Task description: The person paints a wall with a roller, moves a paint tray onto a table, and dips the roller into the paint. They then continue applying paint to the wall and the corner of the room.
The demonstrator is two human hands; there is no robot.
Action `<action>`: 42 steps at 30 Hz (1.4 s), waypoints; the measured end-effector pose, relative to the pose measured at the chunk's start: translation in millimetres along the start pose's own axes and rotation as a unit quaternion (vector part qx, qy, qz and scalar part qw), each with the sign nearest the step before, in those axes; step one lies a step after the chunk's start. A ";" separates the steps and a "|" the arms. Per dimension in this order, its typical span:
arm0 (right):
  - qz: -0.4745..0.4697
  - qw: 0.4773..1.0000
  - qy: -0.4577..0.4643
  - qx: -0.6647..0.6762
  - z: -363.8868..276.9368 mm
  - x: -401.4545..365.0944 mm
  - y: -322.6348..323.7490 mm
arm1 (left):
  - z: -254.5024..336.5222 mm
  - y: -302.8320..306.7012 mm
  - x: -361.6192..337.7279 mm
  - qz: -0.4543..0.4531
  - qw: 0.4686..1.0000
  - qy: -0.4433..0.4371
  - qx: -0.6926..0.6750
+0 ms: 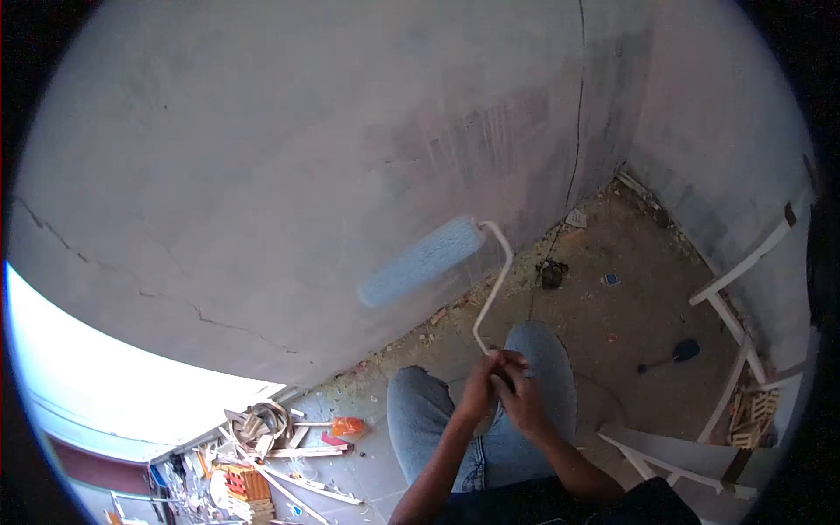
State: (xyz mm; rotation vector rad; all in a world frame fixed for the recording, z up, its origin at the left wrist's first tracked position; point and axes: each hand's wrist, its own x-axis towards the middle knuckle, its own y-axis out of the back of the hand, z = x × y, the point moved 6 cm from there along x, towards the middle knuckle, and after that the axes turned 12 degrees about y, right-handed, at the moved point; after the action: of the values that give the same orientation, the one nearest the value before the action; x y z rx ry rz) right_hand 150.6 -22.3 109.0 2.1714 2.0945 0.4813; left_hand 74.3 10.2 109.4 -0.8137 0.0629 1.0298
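Observation:
A paint roller (422,261) with a fluffy pale blue sleeve lies slantwise against the grey wall (262,157), in its lower part. From the sleeve's right end a bent whitish frame runs down to the handle, in front of my knees. My left hand (478,389) is closed around the handle, and my right hand (522,398) grips it just beside the left, so the fingers overlap and hide most of the handle. Patchy, streaked areas and long cracks mark the wall around the roller.
Wood scraps and rubbish (262,464) pile up at the lower left, beside a bright opening (131,376). White wooden framing (735,319) leans on the right wall. A dark shovel-like tool (685,351) and a dark lump (551,273) lie on the dusty floor (595,324).

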 end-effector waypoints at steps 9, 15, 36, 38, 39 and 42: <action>-0.182 0.943 -0.132 0.245 -22.7 0.4 31.9 | 44.3 -52.8 -9.2 -0.130 0.970 -0.130 0.158; -0.074 0.997 -0.003 0.007 -21.4 8.7 8.0 | 8.1 0.8 8.1 0.051 0.994 -0.060 0.073; -0.100 0.975 0.089 -0.178 31.9 35.9 -81.7 | 27.4 79.5 6.6 0.300 0.945 -0.125 0.037; -0.123 0.975 0.075 -0.169 23.3 35.7 -93.8 | 26.3 97.5 0.3 0.318 0.938 -0.126 0.062; -0.139 0.975 0.064 -0.162 20.1 36.8 -100.9 | 26.9 112.0 2.5 0.326 0.932 -0.132 0.089; -0.181 0.976 0.040 -0.115 -2.9 51.9 -115.6 | 55.0 124.0 -6.5 0.324 0.917 -0.159 0.167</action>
State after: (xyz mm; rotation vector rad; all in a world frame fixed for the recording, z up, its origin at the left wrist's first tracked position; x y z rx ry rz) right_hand 39.6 35.1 88.2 1.6242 2.2753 0.7370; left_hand -43.3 71.5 80.4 -0.2947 0.2360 1.7139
